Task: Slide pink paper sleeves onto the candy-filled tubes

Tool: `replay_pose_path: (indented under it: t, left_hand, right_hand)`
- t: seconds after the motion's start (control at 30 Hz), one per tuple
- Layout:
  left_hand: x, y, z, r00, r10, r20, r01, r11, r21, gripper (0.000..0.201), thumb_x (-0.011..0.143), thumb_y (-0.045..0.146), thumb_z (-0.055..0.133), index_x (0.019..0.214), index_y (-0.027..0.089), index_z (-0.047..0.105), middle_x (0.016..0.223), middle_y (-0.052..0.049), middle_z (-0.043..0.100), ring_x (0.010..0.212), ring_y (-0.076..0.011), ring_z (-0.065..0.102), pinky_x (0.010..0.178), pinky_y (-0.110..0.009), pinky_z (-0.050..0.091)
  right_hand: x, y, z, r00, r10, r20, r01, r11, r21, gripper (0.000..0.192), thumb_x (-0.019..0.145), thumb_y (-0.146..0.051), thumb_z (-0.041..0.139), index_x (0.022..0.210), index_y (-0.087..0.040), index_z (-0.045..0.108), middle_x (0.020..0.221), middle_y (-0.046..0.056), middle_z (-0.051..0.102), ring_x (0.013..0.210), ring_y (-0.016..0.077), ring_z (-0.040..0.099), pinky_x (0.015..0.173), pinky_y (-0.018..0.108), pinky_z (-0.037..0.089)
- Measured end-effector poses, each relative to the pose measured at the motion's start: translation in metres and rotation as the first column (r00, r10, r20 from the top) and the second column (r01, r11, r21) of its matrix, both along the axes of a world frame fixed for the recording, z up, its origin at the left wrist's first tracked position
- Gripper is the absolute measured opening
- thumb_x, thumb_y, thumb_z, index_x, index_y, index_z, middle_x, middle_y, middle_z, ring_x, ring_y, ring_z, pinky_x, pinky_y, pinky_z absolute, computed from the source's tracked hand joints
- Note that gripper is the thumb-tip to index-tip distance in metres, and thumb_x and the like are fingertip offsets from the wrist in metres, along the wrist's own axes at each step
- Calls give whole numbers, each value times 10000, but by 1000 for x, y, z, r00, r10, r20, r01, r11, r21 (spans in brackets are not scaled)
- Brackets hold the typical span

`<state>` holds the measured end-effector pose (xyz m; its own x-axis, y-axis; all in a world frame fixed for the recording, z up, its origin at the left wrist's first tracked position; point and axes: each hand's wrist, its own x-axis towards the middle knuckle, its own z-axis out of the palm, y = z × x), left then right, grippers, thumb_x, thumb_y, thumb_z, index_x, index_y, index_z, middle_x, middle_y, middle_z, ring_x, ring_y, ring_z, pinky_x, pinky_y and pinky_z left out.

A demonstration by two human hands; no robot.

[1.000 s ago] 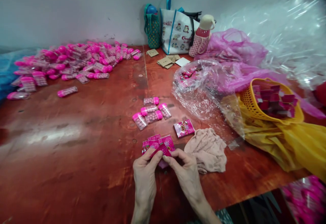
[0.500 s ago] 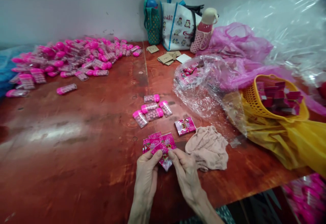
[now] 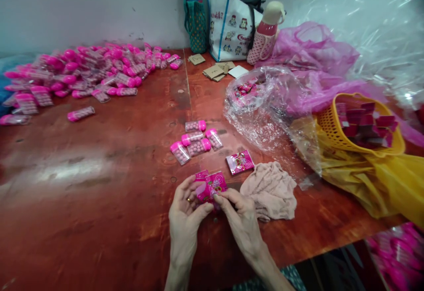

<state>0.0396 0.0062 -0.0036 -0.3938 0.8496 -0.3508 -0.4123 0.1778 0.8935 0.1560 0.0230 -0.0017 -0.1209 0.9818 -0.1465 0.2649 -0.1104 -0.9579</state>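
A small pink printed card (image 3: 206,194) is between my two hands near the table's front edge. My left hand (image 3: 186,211) curls its fingers behind the card's left side, with the thumb along the lower edge. Thumb and forefinger of my right hand (image 3: 241,220) pinch the lower right part. More pink printed cards (image 3: 217,179) lie just behind, partly hidden by the held one. A stack of pink cards (image 3: 240,162) rests beyond my right hand, beside a crumpled beige cloth (image 3: 270,189). Several pink-capped tubes of small balls (image 3: 198,146) lie farther back.
A big heap of pink-capped tubes (image 3: 99,70) covers the back left. On the right, a yellow basket (image 3: 326,125) of folded pink pieces stands on yellow plastic, near a clear plastic bag (image 3: 258,119). A bag (image 3: 228,30) and a bottle (image 3: 265,35) stand against the wall.
My left hand has turned and opened out around the card, its fingers now behind it. The card has tilted, and its pale lower tip no longer shows. The view has shifted slightly.
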Motion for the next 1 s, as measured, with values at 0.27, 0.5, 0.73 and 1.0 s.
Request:
replay_pose_path:
  t: [0.27, 0.5, 0.73, 1.0]
  left_hand:
    - [-23, 3, 4, 922, -247, -298, 273, 961, 49, 57, 650, 158, 708, 637, 174, 655, 922, -72, 635, 862, -210, 605, 729, -275, 487]
    - [-34, -5, 0, 937, -247, -247, 260, 965, 20, 69, 696, 176, 683, 632, 182, 709, 650, -19, 643, 633, -136, 575, 612, -216, 457]
    - [-54, 3, -3, 931, 314, 187, -302, 949, -91, 242, 408, 226, 851, 600, 159, 720, 589, -8, 692, 551, -92, 594, 553, -154, 492]
    - [-68, 12, 10, 882, 388, 267, -390, 920, -47, 254, 432, 213, 845, 634, 132, 714, 669, -47, 727, 610, -123, 638, 617, -208, 536]
  right_hand:
    - [0, 1, 1, 985, 152, 84, -159, 983, 86, 255, 910, -224, 448, 718, -188, 612, 694, -3, 593, 653, 130, 542, 586, 224, 389]
    - [0, -1, -14, 947, 188, 260, -255, 934, 250, 332, 913, -368, 422, 656, -220, 573, 580, -25, 549, 510, 123, 504, 473, 224, 374]
    - [-12, 52, 1, 882, -151, 446, -138, 822, 553, 289, 926, -286, 337, 1057, -199, 580, 897, 84, 620, 858, 230, 575, 740, 352, 442]
    - [-46, 127, -18, 857, -235, 458, -5, 886, 463, 215, 814, -172, 455, 953, -93, 599, 879, 170, 556, 848, 318, 504, 777, 506, 381]
